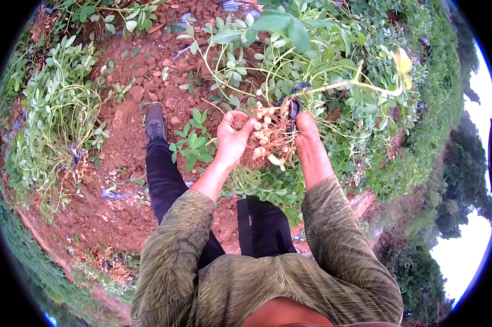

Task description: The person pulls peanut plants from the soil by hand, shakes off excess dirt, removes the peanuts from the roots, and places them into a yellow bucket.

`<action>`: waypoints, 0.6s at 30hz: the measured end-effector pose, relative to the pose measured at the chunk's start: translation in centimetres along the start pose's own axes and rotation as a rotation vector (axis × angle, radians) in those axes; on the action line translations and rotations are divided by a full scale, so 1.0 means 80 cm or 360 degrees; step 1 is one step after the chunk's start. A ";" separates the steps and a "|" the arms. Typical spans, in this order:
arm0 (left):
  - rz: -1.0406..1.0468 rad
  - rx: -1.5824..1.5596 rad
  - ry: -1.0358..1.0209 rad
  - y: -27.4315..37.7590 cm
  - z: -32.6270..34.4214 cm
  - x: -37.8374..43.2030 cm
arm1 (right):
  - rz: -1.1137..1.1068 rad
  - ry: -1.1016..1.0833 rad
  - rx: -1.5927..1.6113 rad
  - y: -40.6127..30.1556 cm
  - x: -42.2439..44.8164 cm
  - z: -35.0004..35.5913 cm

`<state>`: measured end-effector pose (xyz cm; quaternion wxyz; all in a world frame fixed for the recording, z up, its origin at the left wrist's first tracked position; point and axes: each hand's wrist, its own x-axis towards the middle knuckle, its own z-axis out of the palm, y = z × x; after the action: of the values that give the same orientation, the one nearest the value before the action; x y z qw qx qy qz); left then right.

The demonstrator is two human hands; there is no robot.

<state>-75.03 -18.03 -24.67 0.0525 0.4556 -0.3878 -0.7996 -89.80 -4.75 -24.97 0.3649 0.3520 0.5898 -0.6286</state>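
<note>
An uprooted peanut plant [311,88] hangs in front of me, its pale peanut pods [264,133] and thin roots turned toward my body. My right hand [307,126] grips it at the base of the stems, on the right of the pod cluster. A scrap of dark plastic film [295,107] clings there beside the fingers. On the left of the pods is my left hand [234,135], thumb against the cluster and fingers curled. Whether those fingers close on a pod cannot be made out. Leafy stems spread away from the root end.
Pulled peanut plants [62,114] lie on the left over reddish soil [127,118]. A small leafy sprig [192,143] is just left of my left hand. Dense green plants [413,122] fill the right. My shoe [155,122] rests on the soil among plastic film scraps [114,193].
</note>
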 end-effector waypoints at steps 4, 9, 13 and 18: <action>-0.0475 -0.0295 0.0157 0.004 -0.008 0.004 | 0.0046 0.0166 -0.0019 0.004 0.028 -0.004; -0.0748 -0.0715 -0.0663 0.023 -0.022 -0.010 | 0.0007 -0.0096 0.0099 -0.021 0.036 -0.006; -0.0664 -0.0878 -0.0867 0.025 -0.027 -0.016 | 0.0127 -0.0214 0.0151 -0.026 0.028 0.001; -0.0524 -0.0911 -0.0537 0.015 -0.020 -0.009 | -0.0184 0.0298 0.0052 -0.005 0.023 0.009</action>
<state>-73.73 -19.48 -23.82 -0.0163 0.3404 -0.0732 -0.9373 -91.06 -5.53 -26.33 0.2654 0.3805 0.6303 -0.6225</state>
